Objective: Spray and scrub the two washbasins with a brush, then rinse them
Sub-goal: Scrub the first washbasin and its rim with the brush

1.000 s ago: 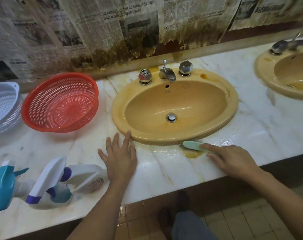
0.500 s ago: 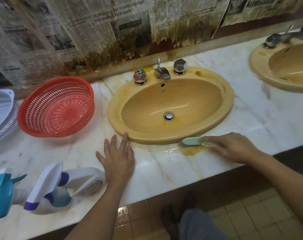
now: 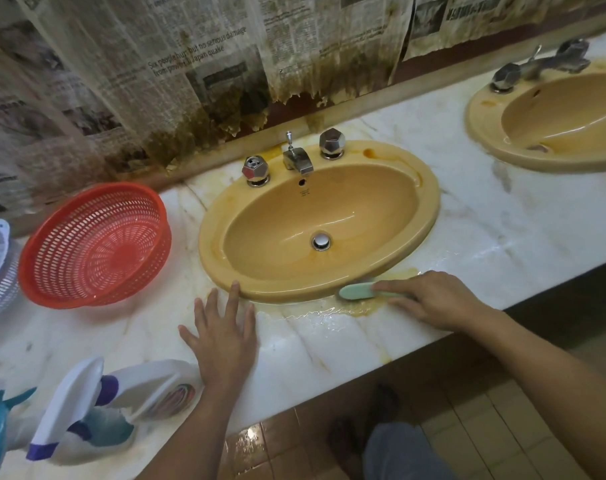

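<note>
Old, stained newspaper (image 3: 190,64) covers the wall behind a white marble counter (image 3: 467,237), which is wet with brown puddles at the front. A yellow washbasin (image 3: 429,202) sits in it, with a second washbasin (image 3: 478,126) at its 2 o'clock. The left hand (image 3: 225,336) lies flat at 7 o'clock with its fingers spread wide. The right hand (image 3: 436,299) holds a green brush (image 3: 355,292) at 5 o'clock, against the rim.
</note>
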A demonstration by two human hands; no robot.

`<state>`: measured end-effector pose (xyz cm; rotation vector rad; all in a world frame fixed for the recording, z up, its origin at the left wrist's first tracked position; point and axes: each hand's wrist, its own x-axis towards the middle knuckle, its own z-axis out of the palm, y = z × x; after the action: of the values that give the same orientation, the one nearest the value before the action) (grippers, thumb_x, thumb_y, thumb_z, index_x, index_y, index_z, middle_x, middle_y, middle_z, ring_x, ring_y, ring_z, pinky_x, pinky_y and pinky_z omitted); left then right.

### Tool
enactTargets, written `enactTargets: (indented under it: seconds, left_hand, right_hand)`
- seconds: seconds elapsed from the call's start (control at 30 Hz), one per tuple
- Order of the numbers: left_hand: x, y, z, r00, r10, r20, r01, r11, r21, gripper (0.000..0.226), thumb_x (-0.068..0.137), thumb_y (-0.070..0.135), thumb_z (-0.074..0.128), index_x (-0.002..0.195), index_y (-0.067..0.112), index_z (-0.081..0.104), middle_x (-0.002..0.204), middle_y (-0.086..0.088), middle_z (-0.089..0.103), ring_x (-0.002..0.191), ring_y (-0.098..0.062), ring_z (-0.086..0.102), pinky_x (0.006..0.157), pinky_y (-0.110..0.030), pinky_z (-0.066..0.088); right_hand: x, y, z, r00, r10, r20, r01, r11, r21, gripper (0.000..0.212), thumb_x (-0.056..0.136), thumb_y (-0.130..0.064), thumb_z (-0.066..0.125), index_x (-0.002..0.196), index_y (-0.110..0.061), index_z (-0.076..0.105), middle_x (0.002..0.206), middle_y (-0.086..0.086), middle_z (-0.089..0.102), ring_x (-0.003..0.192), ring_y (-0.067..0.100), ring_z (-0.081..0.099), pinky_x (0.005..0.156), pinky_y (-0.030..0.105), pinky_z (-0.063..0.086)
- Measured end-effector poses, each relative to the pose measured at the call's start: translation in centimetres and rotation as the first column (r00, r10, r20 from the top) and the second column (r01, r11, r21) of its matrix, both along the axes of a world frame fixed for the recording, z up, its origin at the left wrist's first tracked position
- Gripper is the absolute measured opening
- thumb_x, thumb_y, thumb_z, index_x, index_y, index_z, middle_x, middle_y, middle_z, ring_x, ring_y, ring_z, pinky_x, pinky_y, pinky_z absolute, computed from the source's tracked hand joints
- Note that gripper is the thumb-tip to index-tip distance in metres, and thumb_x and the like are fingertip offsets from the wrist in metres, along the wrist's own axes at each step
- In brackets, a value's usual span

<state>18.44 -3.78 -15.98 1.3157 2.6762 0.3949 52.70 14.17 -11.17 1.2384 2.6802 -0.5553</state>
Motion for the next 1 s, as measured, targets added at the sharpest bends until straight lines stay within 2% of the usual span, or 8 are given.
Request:
enactTargets:
  seconds: [0.17, 0.3, 0.43, 0.53, 0.67, 0.8, 0.9, 1.0]
  left_hand:
    - [0.0, 0.3, 0.4, 0.995, -0.096, -0.016, 0.097, 0.993, 0.065, 0.050, 0.105, 0.051, 0.044, 0.154, 0.043, 0.039, 0.170, -0.001, 0.014, 0.158, -0.025, 0.011, 0.118, -0.072, 0.011]
    - [0.1, 1.3, 0.1, 0.958, -0.276, -0.075, 0.277, 0.961, -0.003, 0.060, 0.101, 0.059, 0.035, 0.157, 0.036, 0.038, 0.168, 0.012, 0.024, 0.159, -0.011, 0.008, 0.120, -0.068, -0.005]
    - [1.8, 4.1, 0.9, 0.915, -0.400, -0.053, 0.398, 0.916, -0.044, 0.064, 0.098, 0.072, 0.030, 0.152, 0.038, 0.043, 0.160, 0.016, 0.040, 0.158, -0.015, 0.015, 0.120, -0.065, -0.001]
    - [2.4, 6.8, 1.9, 0.876, -0.481, -0.023, 0.476, 0.872, -0.116, 0.077, 0.090, 0.085, 0.018, 0.140, 0.040, 0.054, 0.141, 0.015, 0.057, 0.148, -0.019, 0.037, 0.117, -0.063, 0.013]
    - [1.7, 8.4, 3.0, 0.843, -0.537, 0.039, 0.530, 0.815, -0.235, 0.099, 0.075, 0.096, -0.001, 0.141, 0.042, 0.049, 0.139, 0.016, 0.058, 0.135, -0.017, 0.047, 0.120, -0.055, 0.011]
    - [2.6, 9.9, 4.2, 0.830, -0.547, 0.106, 0.535, 0.729, -0.426, 0.083, 0.086, 0.088, 0.017, 0.147, 0.037, 0.041, 0.147, 0.012, 0.052, 0.136, -0.018, 0.047, 0.115, -0.062, 0.015]
    - [3.6, 11.1, 5.2, 0.820, -0.556, 0.137, 0.538, 0.667, -0.516, 0.079, 0.091, 0.084, 0.026, 0.148, 0.031, 0.038, 0.144, 0.006, 0.055, 0.131, -0.021, 0.050, 0.107, -0.062, 0.023]
    - [4.5, 11.7, 5.7, 0.807, -0.570, 0.155, 0.552, 0.634, -0.541, 0.080, 0.090, 0.085, 0.031, 0.146, 0.028, 0.039, 0.139, 0.004, 0.057, 0.126, -0.022, 0.054, 0.102, -0.055, 0.032]
  right_hand:
    - [6.2, 0.8, 2.0, 0.960, -0.274, -0.061, 0.271, 0.961, -0.045, 0.032, 0.097, -0.062, 0.045, 0.128, -0.070, 0.047, 0.086, -0.009, 0.072, 0.071, 0.004, 0.060, 0.067, 0.027, 0.051]
    - [4.5, -1.3, 2.8, 0.821, -0.484, -0.302, 0.448, 0.875, -0.185, 0.033, 0.097, -0.053, 0.055, 0.129, -0.057, 0.059, 0.081, -0.003, 0.073, 0.058, 0.007, 0.060, 0.057, 0.027, 0.048]
    - [-3.4, -4.8, 1.9, 0.841, -0.465, -0.275, 0.397, 0.877, -0.270, 0.037, 0.101, -0.049, 0.050, 0.137, -0.055, 0.053, 0.110, 0.003, 0.073, 0.102, 0.024, 0.065, 0.083, 0.039, 0.053]
    - [-6.7, -5.8, 1.9, 0.885, -0.424, -0.192, 0.379, 0.896, -0.232, 0.040, 0.103, -0.048, 0.044, 0.142, -0.053, 0.047, 0.117, 0.001, 0.070, 0.111, 0.027, 0.059, 0.084, 0.038, 0.049]
    - [-1.6, -2.1, 2.2, 0.746, -0.630, -0.216, 0.582, 0.775, -0.248, 0.035, 0.101, -0.051, 0.047, 0.135, -0.053, 0.056, 0.122, 0.000, 0.070, 0.114, 0.029, 0.059, 0.088, 0.041, 0.052]
    - [1.7, 1.3, 2.8, 0.596, -0.760, -0.258, 0.711, 0.649, -0.270, 0.036, 0.101, -0.044, 0.051, 0.136, -0.046, 0.059, 0.122, 0.010, 0.069, 0.111, 0.033, 0.060, 0.087, 0.040, 0.050]
    - [-1.0, -0.7, 3.1, 0.680, -0.692, -0.243, 0.618, 0.719, -0.319, 0.038, 0.101, -0.046, 0.051, 0.138, -0.046, 0.057, 0.126, 0.012, 0.068, 0.116, 0.034, 0.061, 0.094, 0.042, 0.052]
    - [-3.8, -4.4, 3.1, 0.805, -0.556, -0.206, 0.487, 0.818, -0.307, 0.041, 0.103, -0.049, 0.046, 0.143, -0.051, 0.048, 0.122, 0.008, 0.068, 0.114, 0.030, 0.061, 0.088, 0.040, 0.051]
